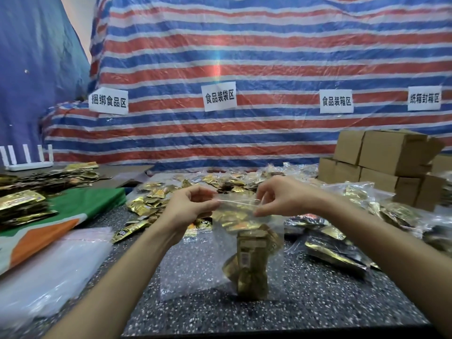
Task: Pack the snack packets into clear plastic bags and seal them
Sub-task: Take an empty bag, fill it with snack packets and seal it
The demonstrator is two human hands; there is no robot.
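Speckled table (pixel 318 302) nearest. Clear bag (pixel 193 265) upright on it at centre, gold packets (pixel 252 263) inside. Empty bags (pixel 49 265) stacked at left. Left hand (pixel 193 206) and right hand (pixel 281 196) pinch bag's top strip, 1 at each end, thumb against forefinger. Beyond: loose packets (pixel 151 199), filled bags (pixel 354 250) right, boxes (pixel 391 155), striped tarp (pixel 244 57) with 4 labels (pixel 220 96).
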